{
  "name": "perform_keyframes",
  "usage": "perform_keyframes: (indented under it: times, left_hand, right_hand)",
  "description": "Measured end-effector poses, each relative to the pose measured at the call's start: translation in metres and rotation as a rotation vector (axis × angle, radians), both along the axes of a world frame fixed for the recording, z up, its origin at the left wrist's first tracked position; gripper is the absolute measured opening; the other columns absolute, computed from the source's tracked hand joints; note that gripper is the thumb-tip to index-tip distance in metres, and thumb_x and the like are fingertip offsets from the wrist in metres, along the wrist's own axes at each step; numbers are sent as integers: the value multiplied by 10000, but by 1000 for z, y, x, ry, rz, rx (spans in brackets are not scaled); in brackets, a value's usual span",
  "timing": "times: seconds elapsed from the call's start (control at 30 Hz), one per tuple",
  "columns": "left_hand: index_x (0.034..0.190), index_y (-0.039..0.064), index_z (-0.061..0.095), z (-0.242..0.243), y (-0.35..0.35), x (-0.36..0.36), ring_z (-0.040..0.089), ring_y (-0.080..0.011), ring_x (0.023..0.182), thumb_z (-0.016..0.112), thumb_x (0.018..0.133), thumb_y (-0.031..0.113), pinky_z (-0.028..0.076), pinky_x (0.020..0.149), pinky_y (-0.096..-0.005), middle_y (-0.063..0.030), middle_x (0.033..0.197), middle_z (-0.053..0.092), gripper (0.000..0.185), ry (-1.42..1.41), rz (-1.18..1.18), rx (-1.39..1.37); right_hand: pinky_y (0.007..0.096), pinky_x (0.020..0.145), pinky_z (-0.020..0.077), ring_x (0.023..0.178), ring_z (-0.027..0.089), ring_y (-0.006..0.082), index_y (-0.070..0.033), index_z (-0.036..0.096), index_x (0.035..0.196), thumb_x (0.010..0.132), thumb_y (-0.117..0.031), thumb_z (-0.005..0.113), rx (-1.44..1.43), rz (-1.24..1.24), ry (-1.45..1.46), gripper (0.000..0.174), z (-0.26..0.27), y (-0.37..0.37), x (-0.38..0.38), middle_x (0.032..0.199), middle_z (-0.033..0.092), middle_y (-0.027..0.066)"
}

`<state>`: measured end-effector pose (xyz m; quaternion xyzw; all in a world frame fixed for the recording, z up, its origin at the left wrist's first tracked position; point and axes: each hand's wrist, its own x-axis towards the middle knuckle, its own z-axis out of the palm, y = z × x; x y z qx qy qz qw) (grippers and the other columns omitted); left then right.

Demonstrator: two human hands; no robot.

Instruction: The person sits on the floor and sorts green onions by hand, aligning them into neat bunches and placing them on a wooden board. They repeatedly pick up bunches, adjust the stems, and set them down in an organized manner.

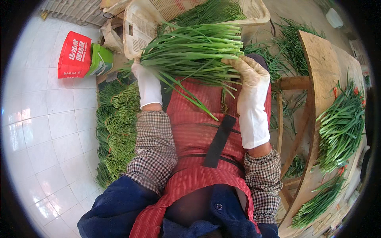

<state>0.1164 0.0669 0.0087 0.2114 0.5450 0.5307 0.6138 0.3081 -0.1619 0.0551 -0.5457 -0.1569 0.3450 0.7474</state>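
Observation:
A thick sheaf of garlic chives lies crosswise before me, its pale stem ends to the right, above my red striped apron. My left hand, in a white glove, is at the leafy end; the leaves hide its fingers. My right hand, in a soiled white glove, grips the sheaf at the pale stem ends. Some long leaves droop from the sheaf over the apron. Behind it, a cream plastic crate holds more chives.
Tied chive bundles are stacked at my left. A red bag and a green bucket stand on white floor tiles. On the right, a wooden table bears chive bundles; loose chives lie on the floor.

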Motion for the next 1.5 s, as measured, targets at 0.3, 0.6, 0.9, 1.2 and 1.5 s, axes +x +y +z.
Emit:
perform_keyframes:
  times: [0.3, 0.6, 0.9, 1.2, 1.5]
  left_hand:
    - [1296, 26, 576, -34, -2, -14, 627, -346, 1090, 451, 1018, 357, 510, 945, -499, -163, 1259, 631, 450, -13, -126, 137]
    - [1286, 22, 582, -44, 11, -25, 626, -348, 1073, 456, 1019, 367, 517, 923, -494, -169, 1242, 630, 454, -10, -88, -24]
    - [1315, 24, 558, -17, -5, -5, 590, -366, 1148, 393, 1025, 424, 476, 989, -536, -177, 1314, 591, 521, 2, -65, 43]
    - [1264, 33, 602, 9, -13, 5, 631, -339, 1075, 405, 1016, 422, 522, 951, -490, -166, 1252, 632, 502, 58, -23, 52]
    - [1282, 38, 607, 2, 4, -5, 643, -368, 1060, 466, 1006, 425, 515, 934, -533, -172, 1253, 642, 495, -27, 3, 7]
  right_hand:
    - [378, 778, 531, 787, 656, 273, 56, 677, 915, 883, -122, 635, 392, 134, 302, 186, 2, -24, 14, 855, 690, 166]
    - [361, 746, 534, 866, 673, 256, -89, 741, 953, 823, -190, 759, -813, -254, -857, 165, 35, -68, 67, 941, 723, 83]
    - [414, 672, 508, 792, 594, 267, -127, 608, 835, 798, -178, 645, -383, -182, -1619, 73, 29, -16, -7, 829, 593, 55]
    - [280, 702, 528, 725, 659, 167, -35, 722, 876, 791, 38, 766, -277, -366, -1159, 120, 43, -34, 1, 829, 718, 60]
    - [315, 706, 543, 779, 686, 230, -142, 753, 972, 827, -154, 747, -573, 28, -1441, 146, 56, 1, 24, 874, 715, 56]
